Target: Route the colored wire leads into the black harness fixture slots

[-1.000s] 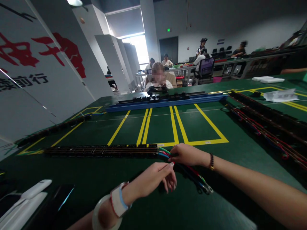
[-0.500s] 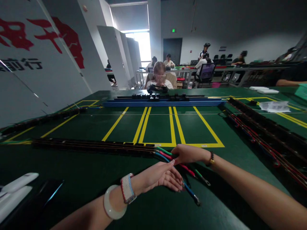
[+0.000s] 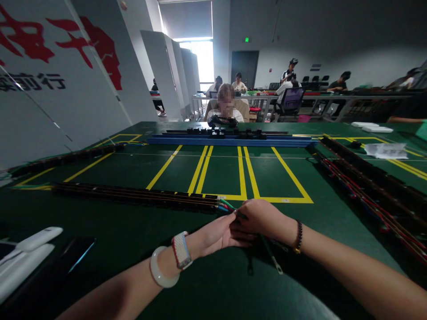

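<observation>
From the right end of a long black strip come green, red and blue cables. My left hand wraps round these cables from below, its fingers closed and partly covered by my other hand. My right hand is closed over the same bundle from above, right against the left one. Below the hands hangs a dark cable end with a metal lug. Another lug shows near the right wrist. The cables' middle stretch is hidden inside the hands.
Black strips with red and blue wires lie along the right. A blue rail crosses the far side, where a person sits. White objects and a dark shiny object lie at left. Yellow tape marks the green table.
My left fingers have curled from open onto the cables, and my right hand has closed in beside them. The spread red and blue cable ends are drawn together. The view has shifted slightly.
</observation>
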### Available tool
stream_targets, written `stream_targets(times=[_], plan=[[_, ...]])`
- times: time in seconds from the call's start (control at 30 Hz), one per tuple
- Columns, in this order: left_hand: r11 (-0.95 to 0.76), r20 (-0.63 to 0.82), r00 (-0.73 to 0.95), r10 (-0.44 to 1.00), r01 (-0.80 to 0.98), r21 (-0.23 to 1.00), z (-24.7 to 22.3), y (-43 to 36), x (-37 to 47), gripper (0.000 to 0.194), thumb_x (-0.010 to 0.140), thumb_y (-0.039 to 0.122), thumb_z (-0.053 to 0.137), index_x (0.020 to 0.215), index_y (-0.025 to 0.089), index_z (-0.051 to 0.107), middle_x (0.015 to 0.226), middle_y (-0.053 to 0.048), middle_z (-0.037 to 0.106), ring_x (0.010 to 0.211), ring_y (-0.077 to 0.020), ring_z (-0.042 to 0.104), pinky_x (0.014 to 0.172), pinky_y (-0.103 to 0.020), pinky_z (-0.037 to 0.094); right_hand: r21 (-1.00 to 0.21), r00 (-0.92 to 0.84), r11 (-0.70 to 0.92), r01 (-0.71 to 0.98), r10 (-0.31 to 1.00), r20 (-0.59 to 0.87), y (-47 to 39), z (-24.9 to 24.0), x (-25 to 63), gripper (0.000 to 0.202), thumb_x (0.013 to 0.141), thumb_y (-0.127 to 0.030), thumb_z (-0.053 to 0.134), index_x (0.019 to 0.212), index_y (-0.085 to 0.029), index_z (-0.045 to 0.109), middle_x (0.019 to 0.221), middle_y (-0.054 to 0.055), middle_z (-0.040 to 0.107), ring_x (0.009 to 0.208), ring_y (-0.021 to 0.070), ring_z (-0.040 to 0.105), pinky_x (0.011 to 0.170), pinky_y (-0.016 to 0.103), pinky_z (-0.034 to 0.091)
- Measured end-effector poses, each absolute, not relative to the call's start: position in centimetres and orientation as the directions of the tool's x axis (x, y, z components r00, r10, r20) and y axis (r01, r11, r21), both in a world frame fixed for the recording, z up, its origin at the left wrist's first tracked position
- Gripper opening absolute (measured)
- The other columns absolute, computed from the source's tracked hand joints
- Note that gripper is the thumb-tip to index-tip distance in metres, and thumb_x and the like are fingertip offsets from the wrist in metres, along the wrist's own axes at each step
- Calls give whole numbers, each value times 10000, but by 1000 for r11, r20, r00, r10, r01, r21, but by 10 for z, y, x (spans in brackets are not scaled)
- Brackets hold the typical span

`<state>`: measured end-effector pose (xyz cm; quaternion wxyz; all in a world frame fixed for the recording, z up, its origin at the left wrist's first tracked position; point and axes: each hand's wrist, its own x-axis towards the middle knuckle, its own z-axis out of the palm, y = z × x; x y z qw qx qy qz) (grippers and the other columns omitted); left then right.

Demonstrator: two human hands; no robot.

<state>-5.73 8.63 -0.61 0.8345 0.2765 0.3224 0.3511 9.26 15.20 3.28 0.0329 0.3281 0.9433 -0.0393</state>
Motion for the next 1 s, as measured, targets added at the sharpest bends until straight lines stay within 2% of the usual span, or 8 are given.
stream_targets(times=[0.13, 0.23, 0.37, 0.47, 0.67, 0.77, 0.87, 1.0], plan=[[533, -344, 419, 840, -525, 663, -1, 82, -52, 267, 921, 334, 416, 1038, 148, 567, 1078, -109, 618, 1015, -178, 592, 970, -410, 404, 120, -815, 813, 569, 578, -53, 143, 27, 87, 184, 858, -177, 492, 830, -123, 666, 775, 106, 642, 568, 158, 560, 494, 251, 374], [515, -376, 351, 857, -583, 629, 4, 82, -48, 210, 915, 281, 440, 1026, 160, 571, 1080, -89, 615, 1029, -162, 580, 969, -371, 411, 214, -829, 808, 549, 560, 12, 135, 21, 83, 176, 814, -89, 514, 902, -101, 665, 848, 128, 641, 692, 206, 595, 567, 296, 444], [476, -415, 264, 870, -667, 573, 0, 86, -43, 153, 915, 206, 432, 942, 157, 575, 1026, -62, 620, 932, -118, 599, 920, -303, 444, 326, -845, 785, 526, 526, 98, 122, 13, 78, 226, 819, -79, 500, 974, -65, 664, 892, 152, 640, 803, 232, 568, 677, 337, 466], [446, -441, 200, 875, -687, 573, -8, 89, -42, 131, 905, 173, 441, 858, 149, 561, 953, -53, 622, 873, -111, 606, 877, -289, 467, 357, -868, 794, 491, 479, 129, 115, 11, 78, 248, 836, -97, 483, 1010, -51, 654, 906, 161, 637, 826, 238, 550, 707, 350, 455], [463, -406, 255, 877, -671, 579, -15, 90, -44, 142, 900, 197, 458, 823, 142, 562, 836, -44, 627, 765, -115, 617, 853, -320, 478, 279, -874, 830, 484, 472, 112, 122, 36, 88, 190, 843, -197, 529, 957, -131, 666, 953, 134, 630, 865, 241, 556, 741, 355, 440], [474, -380, 296, 876, -671, 570, -14, 88, -47, 130, 875, 224, 516, 812, 129, 580, 835, -49, 636, 778, -126, 623, 861, -321, 471, 177, -813, 794, 581, 577, 78, 127, 55, 93, 225, 897, -238, 470, 866, -134, 668, 817, 123, 641, 756, 214, 589, 676, 330, 435], [488, -391, 306, 868, -670, 560, -11, 86, -48, 146, 871, 238, 527, 804, 125, 591, 825, -49, 639, 781, -125, 622, 866, -313, 466, 83, -750, 749, 657, 661, -27, 126, 62, 94, 322, 913, -331, 458, 791, -119, 667, 720, 127, 643, 656, 200, 607, 590, 296, 425], [501, -430, 291, 855, -680, 535, -8, 86, -46, 168, 895, 232, 480, 809, 132, 584, 834, -42, 634, 745, -109, 606, 840, -305, 473, 102, -748, 757, 645, 653, -120, 121, 54, 92, 245, 845, -336, 572, 851, -115, 676, 750, 141, 663, 677, 240, 637, 545, 293, 440]])
